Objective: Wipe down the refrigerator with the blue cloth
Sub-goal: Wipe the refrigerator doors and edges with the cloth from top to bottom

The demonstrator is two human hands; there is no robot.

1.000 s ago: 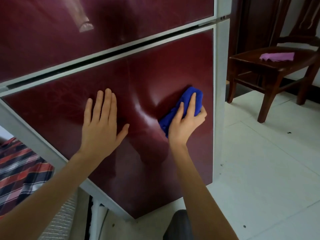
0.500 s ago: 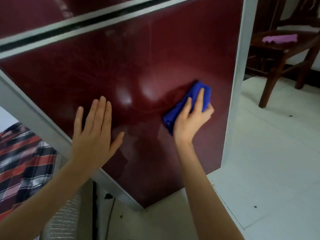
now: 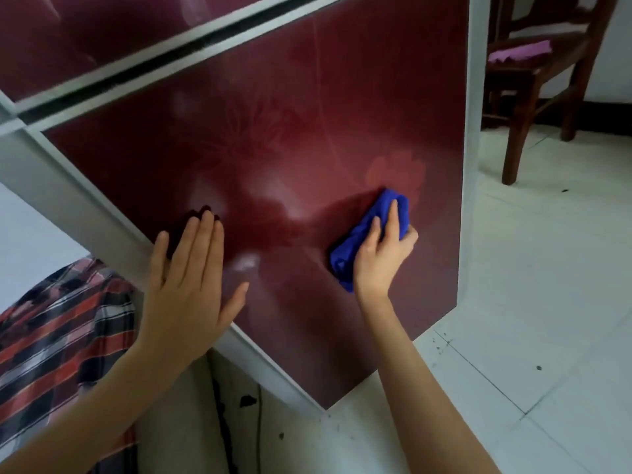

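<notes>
From the head view, the only one there is, the person leans in close to the lower door point(image 3: 307, 131) of the refrigerator, a glossy dark red panel with a pale frame. The right hand point(image 3: 383, 258) presses the blue cloth point(image 3: 354, 249) against the right part of that door, roughly at mid-height. The cloth is bunched into a wad, and the fingers curl over the top of it with the thumb tucked at the side, so the grip is closed snugly around it. The left hand point(image 3: 188, 285) lies flat with straight fingers on the near left edge of the same door, holding nothing.

To the far right stands a wooden chair point(image 3: 513, 138) with a purple cloth point(image 3: 516, 51) on its seat. A plaid fabric point(image 3: 58, 336) hangs at the near left, and a dark cable point(image 3: 222, 405) runs down by the fridge's foot onto the tiled floor point(image 3: 547, 302).

What could go wrong, as I judge it:
- A wad that small touches little of the surface, so strokes may leave unwiped strips or streaks.
- The bare left palm may smudge such a shiny panel.
- A hard push might squeeze the cloth out from under the fingers.

I can read no brand, label or writing anywhere. The door shows only a faint flower pattern.
</notes>
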